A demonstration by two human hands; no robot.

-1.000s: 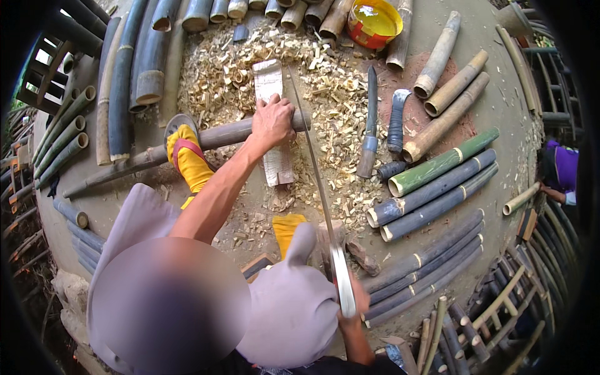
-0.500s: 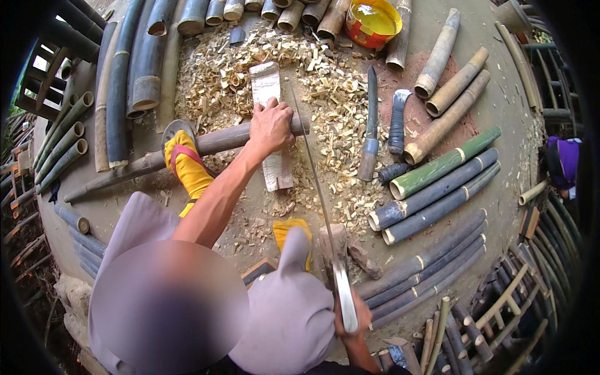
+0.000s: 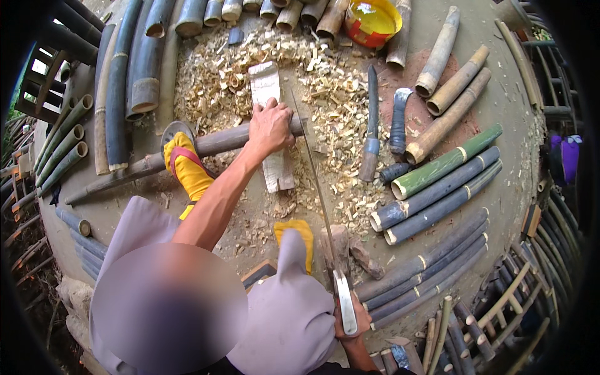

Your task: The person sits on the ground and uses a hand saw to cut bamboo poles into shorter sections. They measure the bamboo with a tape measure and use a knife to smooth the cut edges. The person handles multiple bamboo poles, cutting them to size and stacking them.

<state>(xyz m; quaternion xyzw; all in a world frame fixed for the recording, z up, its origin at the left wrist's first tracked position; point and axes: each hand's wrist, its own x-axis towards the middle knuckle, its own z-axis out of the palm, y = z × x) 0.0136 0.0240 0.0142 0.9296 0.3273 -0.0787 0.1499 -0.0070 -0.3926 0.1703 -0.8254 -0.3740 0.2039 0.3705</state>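
Observation:
My left hand (image 3: 271, 127) is wrapped over a dark bamboo pole (image 3: 228, 139), close to its right end. That pole lies across a pale notched wooden block (image 3: 279, 173). My right hand (image 3: 354, 319) grips a handsaw (image 3: 320, 208) by its handle, low in the view and right of my knee. The long thin blade points away from me and crosses the pole's end, just right of my left hand. How deep the blade sits in the bamboo cannot be made out. A foot in a yellow sock (image 3: 189, 177) and sandal presses on the pole further left.
Wood chips (image 3: 337, 150) cover the ground around the block. To the right lie a long knife (image 3: 372, 119), a dark-wrapped tool (image 3: 398, 122) and cut bamboo lengths (image 3: 447, 162). A yellow-red bucket (image 3: 373, 24) stands at the back. More bamboo (image 3: 119, 94) lies left.
The saw and my right hand have shifted slightly toward me. My left hand still holds the pole in nearly the same place.

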